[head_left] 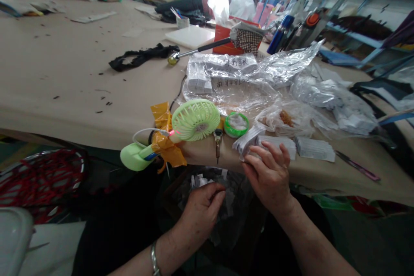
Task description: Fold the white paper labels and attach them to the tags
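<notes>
Bundle of white paper slips point(246, 141), thin, flat, fanned and slightly curled; at the near table edge, under the right hand, long axis slanting from lower left to upper right, upper end pointing away toward the plastic bags. Right hand point(270, 172): half-open, fingers curved and loosely parted, fingertips at the bundle's near end; impossible to tell a grip from a mere touch. Left hand point(205, 202): closed, thumb against bent forefinger, below the table edge, over a dark bin with pale scraps; contents of the pinch, if any, too small to tell. Middle stack point(284, 146) and right-hand stack point(315, 149): white paper, layered edges, oblong, end to end, long axes running along the table edge. Iron-tipped tool point(217, 144): slender metal shaft, pointed tip toward the wearer. Round tub point(237, 125): bright green rim, fluffy white filling. Fan point(196, 120): pale green plastic, round slatted cage, bound with glossy orange-brown tape point(168, 148). Slim tool point(357, 165): pinkish handle end pointing lower right, beyond the stacks. Bags point(249, 90): clear, crinkled plastic, shiny, around white packets. Tabletop point(74, 82): covered in smooth tan sheet.
</notes>
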Motion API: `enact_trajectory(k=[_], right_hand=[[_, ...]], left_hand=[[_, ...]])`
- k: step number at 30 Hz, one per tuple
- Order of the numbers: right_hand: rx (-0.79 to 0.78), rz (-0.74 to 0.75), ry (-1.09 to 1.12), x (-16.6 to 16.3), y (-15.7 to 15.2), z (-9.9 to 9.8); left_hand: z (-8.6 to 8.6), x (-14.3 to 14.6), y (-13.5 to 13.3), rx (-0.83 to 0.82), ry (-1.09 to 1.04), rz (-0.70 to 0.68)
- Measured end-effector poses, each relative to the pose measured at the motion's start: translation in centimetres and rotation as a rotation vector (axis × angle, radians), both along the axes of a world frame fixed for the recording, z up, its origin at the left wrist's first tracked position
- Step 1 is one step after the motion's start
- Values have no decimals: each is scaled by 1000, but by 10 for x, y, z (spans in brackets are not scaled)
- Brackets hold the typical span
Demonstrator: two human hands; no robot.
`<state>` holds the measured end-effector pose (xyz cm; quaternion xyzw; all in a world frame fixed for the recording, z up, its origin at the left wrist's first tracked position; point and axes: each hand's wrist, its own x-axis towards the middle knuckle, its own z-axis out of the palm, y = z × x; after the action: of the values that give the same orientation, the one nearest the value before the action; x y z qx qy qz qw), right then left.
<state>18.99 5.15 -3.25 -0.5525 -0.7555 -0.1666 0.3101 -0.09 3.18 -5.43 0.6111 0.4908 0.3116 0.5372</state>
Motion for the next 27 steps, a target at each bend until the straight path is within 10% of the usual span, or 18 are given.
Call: enact_trajectory(k=[7, 14, 19, 27], right_hand=[[22, 92, 84, 5, -1, 4], [-24, 300, 133, 3, -30, 3], [-90, 351, 114, 7, -49, 6], [-73, -54, -26, 50, -29, -1]], left_hand=[[14, 17, 10, -156, -108, 14], [28, 42, 22, -811, -832, 42], [30, 57, 28, -849, -849, 99], [29, 60, 24, -790, -590, 104]])
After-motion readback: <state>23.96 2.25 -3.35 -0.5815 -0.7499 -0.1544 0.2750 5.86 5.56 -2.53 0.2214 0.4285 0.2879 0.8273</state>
